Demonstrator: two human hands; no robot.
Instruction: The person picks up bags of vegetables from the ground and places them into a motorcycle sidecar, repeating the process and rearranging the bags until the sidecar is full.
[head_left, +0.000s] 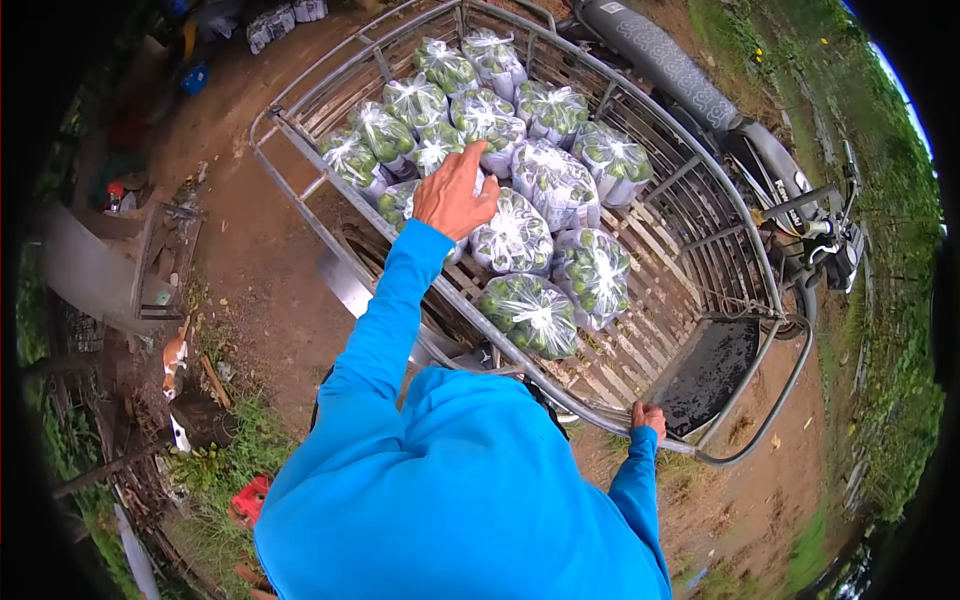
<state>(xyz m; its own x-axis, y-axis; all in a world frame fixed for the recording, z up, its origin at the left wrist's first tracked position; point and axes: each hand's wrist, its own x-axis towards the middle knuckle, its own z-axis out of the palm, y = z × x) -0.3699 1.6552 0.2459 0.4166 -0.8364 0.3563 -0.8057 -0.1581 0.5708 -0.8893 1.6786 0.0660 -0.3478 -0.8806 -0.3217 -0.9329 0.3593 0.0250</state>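
Observation:
Knotted clear plastic bags of green produce (520,228) stand in rows on the slatted floor of a metal-railed cart (640,345). Over the middle of the rows reaches my left hand (458,195), index finger and thumb apart and nothing visible between them; it overlaps a bag (436,148) in this view. At the cart's near right side, my right hand (648,420) is closed around the metal rail (590,412). Two more bags, one on the near side (530,315) and one beside it (592,275), sit closest to my body.
A motorcycle (800,200) with a long patterned seat (660,65) stands along the cart's far side. A black panel (705,375) covers the cart's right end. On the dirt at left are a white-and-brown cat (175,360), a wooden frame (165,260) and a red object (250,497).

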